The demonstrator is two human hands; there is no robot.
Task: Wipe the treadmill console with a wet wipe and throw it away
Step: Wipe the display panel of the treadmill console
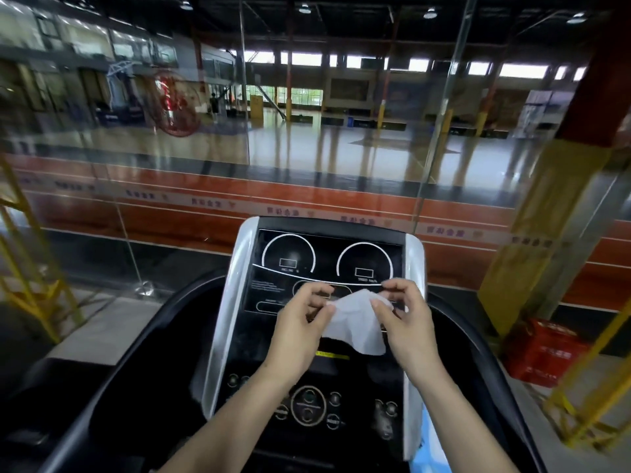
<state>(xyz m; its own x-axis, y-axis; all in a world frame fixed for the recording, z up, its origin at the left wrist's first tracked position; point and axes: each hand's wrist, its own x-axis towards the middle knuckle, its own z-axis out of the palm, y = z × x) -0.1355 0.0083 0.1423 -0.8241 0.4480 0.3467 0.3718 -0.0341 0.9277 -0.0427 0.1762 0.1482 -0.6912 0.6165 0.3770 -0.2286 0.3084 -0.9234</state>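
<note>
**Wet wipe held over the treadmill console**

Behind a glass wall a large sports hall is showing, with a shiny court floor and a red running track [239,199] passing across at 12 o'clock. Near the view's right edge a yellow and red pillar [560,206] is standing at about 2 o'clock, and a red crate [543,353] is sitting on the floor at its foot, at 3 o'clock from the hands.

At the centre the treadmill console [327,264] is rising toward 12 o'clock, black with silver side strips, and its two round white dials are staying dark. Round buttons [307,406] are lying on its lower panel, at 6 o'clock from the hands.

Both hands are hovering in front of the console's middle part. The left hand [297,322] is pinching the left top corner of the white wet wipe [355,322] between thumb and fingers. The right hand [406,315] is pinching the right top corner in the same way, at 3 o'clock from the left hand. The wipe is hanging between them, partly unfolded, its loose lower edge pointing to 6 o'clock. Whether it is touching the console surface, I cannot tell.
</note>
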